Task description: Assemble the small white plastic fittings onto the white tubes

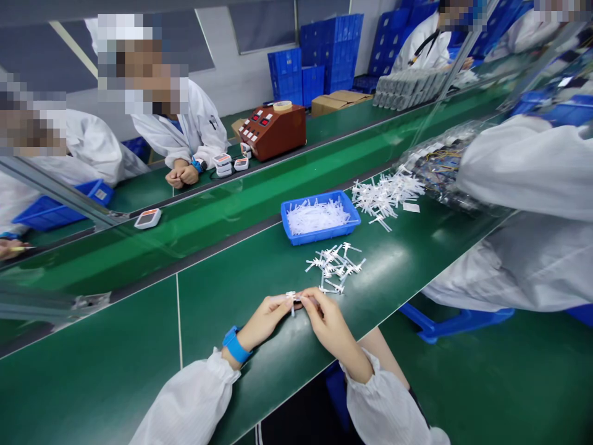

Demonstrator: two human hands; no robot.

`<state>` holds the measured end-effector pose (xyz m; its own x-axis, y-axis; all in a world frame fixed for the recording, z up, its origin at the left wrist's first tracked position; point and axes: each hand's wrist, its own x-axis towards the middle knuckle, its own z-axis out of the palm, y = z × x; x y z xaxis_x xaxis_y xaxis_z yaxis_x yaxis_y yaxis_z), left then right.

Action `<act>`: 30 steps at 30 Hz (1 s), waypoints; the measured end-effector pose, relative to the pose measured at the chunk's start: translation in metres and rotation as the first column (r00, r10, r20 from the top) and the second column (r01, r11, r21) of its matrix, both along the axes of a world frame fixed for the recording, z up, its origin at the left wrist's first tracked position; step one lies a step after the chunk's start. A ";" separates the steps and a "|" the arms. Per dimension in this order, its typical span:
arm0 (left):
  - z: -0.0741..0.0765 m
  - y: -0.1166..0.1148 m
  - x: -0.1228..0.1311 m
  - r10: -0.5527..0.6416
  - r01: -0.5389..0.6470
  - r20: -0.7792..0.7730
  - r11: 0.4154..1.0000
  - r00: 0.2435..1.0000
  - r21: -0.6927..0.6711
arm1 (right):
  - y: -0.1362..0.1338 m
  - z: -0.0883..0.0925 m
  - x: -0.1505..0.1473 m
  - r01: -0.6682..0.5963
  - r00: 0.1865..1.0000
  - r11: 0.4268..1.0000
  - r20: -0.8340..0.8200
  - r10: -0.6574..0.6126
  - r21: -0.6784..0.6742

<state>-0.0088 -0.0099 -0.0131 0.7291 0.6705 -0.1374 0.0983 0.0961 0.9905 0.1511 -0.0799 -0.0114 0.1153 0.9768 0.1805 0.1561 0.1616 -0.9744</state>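
Near the table's front edge, my left hand (271, 315) and my right hand (324, 318) meet fingertip to fingertip. Both are closed in a pinch on one small white plastic piece (292, 304) with a pale strip hanging down from it. My fingers hide part of this piece. Just beyond my right hand lies a loose pile of similar white pieces with strips (334, 266). Behind that pile stands a shallow blue tray (319, 237) filled with thin, translucent white strips (317, 216).
A larger heap of white pieces (386, 194) lies right of the tray, beside bagged wired parts (435, 167) and a co-worker's sleeve (519, 167). Across the green conveyor belt (222, 213) are a brown control box (278, 133) and small white devices (223, 165). Co-workers sit opposite.
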 end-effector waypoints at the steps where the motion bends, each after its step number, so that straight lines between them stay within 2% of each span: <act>1: 0.000 0.000 0.000 -0.001 0.001 0.001 1.000 1.000 0.002 | 0.000 0.000 0.000 0.000 1.000 1.000 0.000 0.000 -0.003; 15: 0.008 -0.001 0.003 -0.001 0.003 -0.040 0.999 0.999 0.047 | 0.000 0.001 0.000 0.000 1.000 1.000 -0.010 -0.001 -0.031; 21: 0.012 -0.002 0.003 0.000 0.005 -0.065 0.997 0.998 0.074 | 0.001 0.001 0.000 0.005 1.000 1.000 -0.001 -0.005 -0.004; 30: 0.018 -0.003 0.006 -0.004 0.012 -0.084 0.995 0.996 0.098 | 0.000 0.007 0.003 -0.016 0.999 1.000 0.040 0.017 -0.015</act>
